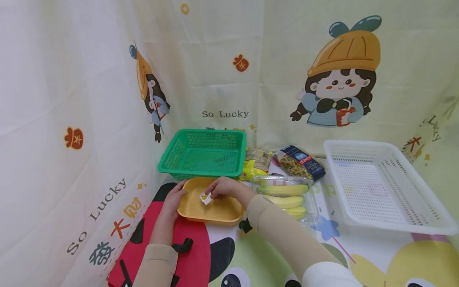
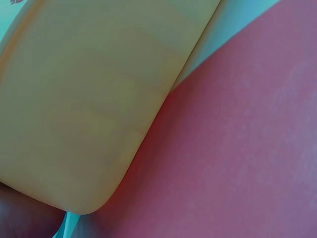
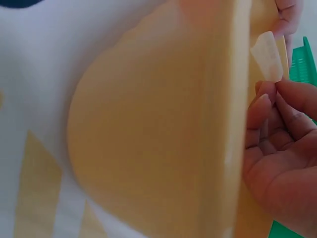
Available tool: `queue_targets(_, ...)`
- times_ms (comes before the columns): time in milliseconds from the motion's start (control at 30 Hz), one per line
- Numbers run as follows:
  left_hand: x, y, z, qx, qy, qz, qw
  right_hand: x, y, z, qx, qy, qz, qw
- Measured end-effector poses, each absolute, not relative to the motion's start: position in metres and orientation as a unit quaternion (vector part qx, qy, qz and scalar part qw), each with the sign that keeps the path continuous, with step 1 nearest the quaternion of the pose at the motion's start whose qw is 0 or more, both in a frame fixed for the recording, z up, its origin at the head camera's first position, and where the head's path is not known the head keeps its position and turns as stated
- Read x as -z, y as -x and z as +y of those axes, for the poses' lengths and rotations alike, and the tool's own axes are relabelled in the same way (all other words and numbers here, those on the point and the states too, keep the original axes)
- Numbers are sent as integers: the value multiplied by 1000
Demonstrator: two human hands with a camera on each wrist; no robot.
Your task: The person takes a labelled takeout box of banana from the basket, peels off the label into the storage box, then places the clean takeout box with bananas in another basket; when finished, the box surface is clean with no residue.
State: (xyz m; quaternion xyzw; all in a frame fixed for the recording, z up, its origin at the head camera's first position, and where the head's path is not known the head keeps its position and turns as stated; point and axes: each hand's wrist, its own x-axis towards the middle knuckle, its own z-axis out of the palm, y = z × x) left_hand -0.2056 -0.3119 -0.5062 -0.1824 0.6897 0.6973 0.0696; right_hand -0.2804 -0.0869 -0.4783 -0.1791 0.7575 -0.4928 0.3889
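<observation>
A shallow yellow plastic basin (image 1: pixel 226 211) is in front of the green basket in the head view. At its left end my left hand (image 1: pixel 175 199) holds the rim. The basin wall (image 2: pixel 89 109) fills much of the left wrist view. My right hand (image 1: pixel 227 188) is over the basin, pinching a small white card (image 1: pixel 206 198) with a yellow picture between thumb and fingertips. The right wrist view shows the pale back of the card (image 3: pixel 269 55) above the pinching right hand (image 3: pixel 285 134). The left hand's other fingers are mostly hidden.
Behind stands a green basket (image 1: pixel 201 175). To the right lie a clear tray (image 1: pixel 313 207) of bananas (image 1: pixel 285 201), a yellow bag (image 1: pixel 256 163) and a dark blue pasta bag (image 1: pixel 299 162). Farther right is a white basket (image 1: pixel 398 227). Printed cloth (image 1: pixel 201 67) hangs around the patterned table.
</observation>
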Motion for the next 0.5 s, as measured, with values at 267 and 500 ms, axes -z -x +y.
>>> queue_targets(267,526,214,-317,-698,195,687,55,484,279,-99,503,141,761,384)
queue_targets(500,514,209,-313,-715,183,672,62,488,281,-103,498,119,773,373)
